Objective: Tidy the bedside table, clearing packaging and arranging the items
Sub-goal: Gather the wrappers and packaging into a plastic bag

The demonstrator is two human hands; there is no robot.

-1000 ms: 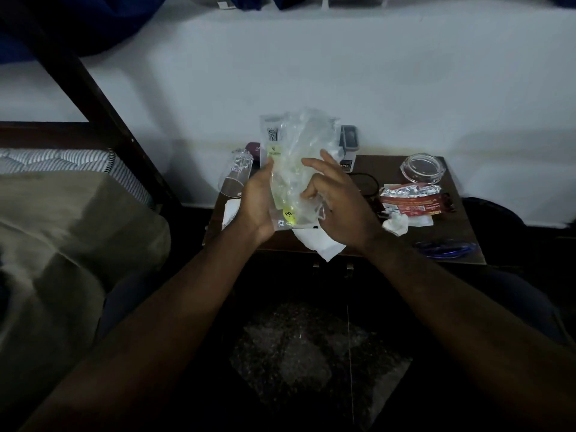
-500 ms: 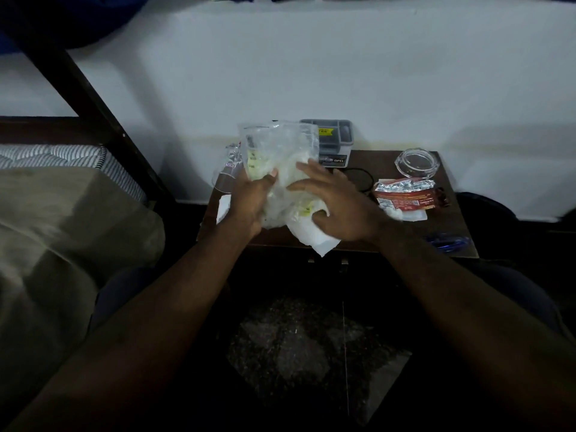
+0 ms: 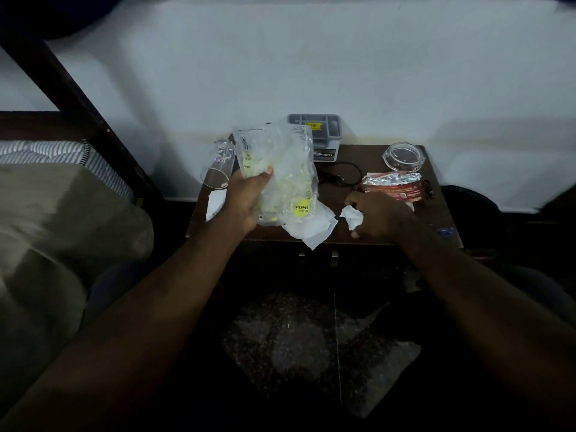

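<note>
— What is the left hand [image 3: 246, 201] doing?

— It is gripping a clear plastic bag [image 3: 282, 169], with the fingers clenching around its left edge and the thumb pressing on the front. The bag is standing upright above the left half of the table [image 3: 436, 210], and a yellow round sticker is showing near its bottom.

— And the right hand [image 3: 383, 216]?

— It is reaching over the front of the table, with the fingers curling around a crumpled white paper [image 3: 352, 215]. The wad is sitting between the forefinger and the thumb, so they are grasping it. The light is dim, and how firmly they are holding it is hard to tell.

— What is lying under the bag?

— A white wrapper [image 3: 311, 229] is hanging over the table's front edge, just beside the wad.

— What else is sitting on the table?

— A drinking glass [image 3: 216, 171] is tilting at the left edge, behind the left hand. A grey box [image 3: 322, 138] is standing at the back against the wall [image 3: 311, 57]. A black cable [image 3: 341, 176] is looping in front of it. A clear glass dish [image 3: 403, 157] is resting at the back right, and a red and foil packet [image 3: 394, 185] is lying just in front of it, near the right hand.

— And to the left?

— A bed [image 3: 46, 198] is showing there, well apart from the hands.
</note>
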